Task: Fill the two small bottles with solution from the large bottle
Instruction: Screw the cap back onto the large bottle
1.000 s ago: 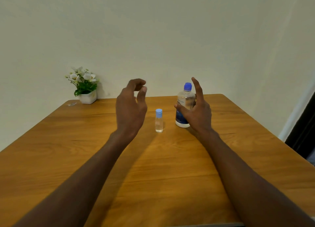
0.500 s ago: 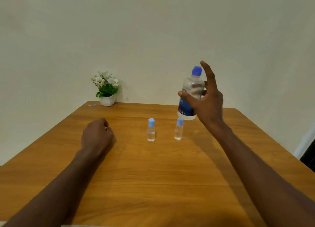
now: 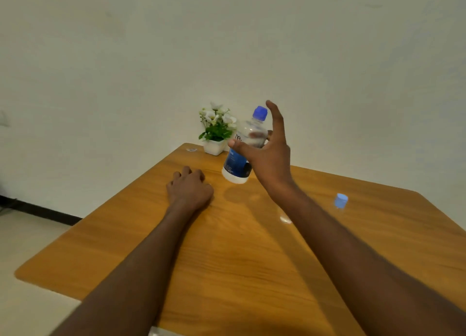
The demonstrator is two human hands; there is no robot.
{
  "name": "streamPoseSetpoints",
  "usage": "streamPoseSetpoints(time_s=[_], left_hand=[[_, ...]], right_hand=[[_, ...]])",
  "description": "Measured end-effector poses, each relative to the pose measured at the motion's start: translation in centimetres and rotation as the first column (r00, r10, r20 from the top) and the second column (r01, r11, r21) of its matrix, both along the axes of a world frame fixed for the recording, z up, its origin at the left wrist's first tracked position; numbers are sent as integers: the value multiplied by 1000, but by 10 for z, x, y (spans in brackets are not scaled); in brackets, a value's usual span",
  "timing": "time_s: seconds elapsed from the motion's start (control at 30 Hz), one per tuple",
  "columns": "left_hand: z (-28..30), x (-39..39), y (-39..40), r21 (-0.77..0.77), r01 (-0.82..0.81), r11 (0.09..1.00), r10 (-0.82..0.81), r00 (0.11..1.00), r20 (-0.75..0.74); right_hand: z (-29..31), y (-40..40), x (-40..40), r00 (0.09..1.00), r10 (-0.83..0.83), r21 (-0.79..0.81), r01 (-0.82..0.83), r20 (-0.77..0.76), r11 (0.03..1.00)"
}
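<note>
My right hand (image 3: 269, 156) grips the large clear bottle (image 3: 242, 149) round its middle, thumb in front and index finger pointing up. The bottle has a blue cap and a blue label; it hangs slightly tilted just above the wooden table (image 3: 227, 260). My left hand (image 3: 190, 188) rests on the table to the left of the bottle, fingers curled under, holding nothing. One small bottle (image 3: 341, 201) with a light blue cap stands to the right of my right forearm, blurred. The other small bottle is hidden behind that forearm.
A white pot of white flowers (image 3: 216, 131) stands at the table's far corner, just behind the large bottle. A small clear scrap (image 3: 191, 149) lies to its left. The table's left edge drops to a pale floor (image 3: 22, 235).
My right hand has carried the large bottle left and lower, toward the flower pot. The view has swung left, so the small bottles now sit at the right. My left hand stays on the table.
</note>
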State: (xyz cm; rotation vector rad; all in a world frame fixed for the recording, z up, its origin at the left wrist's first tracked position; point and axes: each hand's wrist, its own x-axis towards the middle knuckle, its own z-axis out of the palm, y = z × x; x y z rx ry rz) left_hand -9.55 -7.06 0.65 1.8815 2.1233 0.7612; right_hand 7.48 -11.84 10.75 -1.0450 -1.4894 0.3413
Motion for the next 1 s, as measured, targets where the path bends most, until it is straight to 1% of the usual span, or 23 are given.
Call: streamPoseSetpoints(time_s=[0.1, 0.2, 0.3, 0.43, 0.6, 0.7, 0.83, 1.0], left_hand=[[-2, -2, 7, 59, -58, 997, 51, 993, 111], [-3, -3, 10, 90, -139, 986, 123, 978, 167], [-4, 1, 14, 89, -150, 985, 140, 983, 115], [-6, 3, 18, 98, -116, 988, 109, 992, 71], [-5, 3, 21, 101, -96, 990, 91, 995, 47], [-4, 2, 21, 78, -97, 992, 94, 995, 37], [-2, 5, 26, 56, -82, 995, 82, 997, -5], [0, 8, 40, 46, -79, 996, 82, 996, -47]], right_hand=[[-24, 24, -20, 999, -45, -88, 44, -9, 995], [-40, 50, -33, 989, -142, -155, 148, 52, 977], [-50, 78, -37, 976, -206, -205, 216, 68, 955], [-61, 108, -40, 970, -236, -240, 241, 49, 940], [-67, 135, -37, 968, -246, -266, 226, -43, 937], [-82, 141, -32, 959, -275, -297, 242, -74, 924], [-106, 155, -27, 921, -388, -393, 340, -47, 854], [-106, 179, -24, 891, -452, -436, 418, 28, 797]])
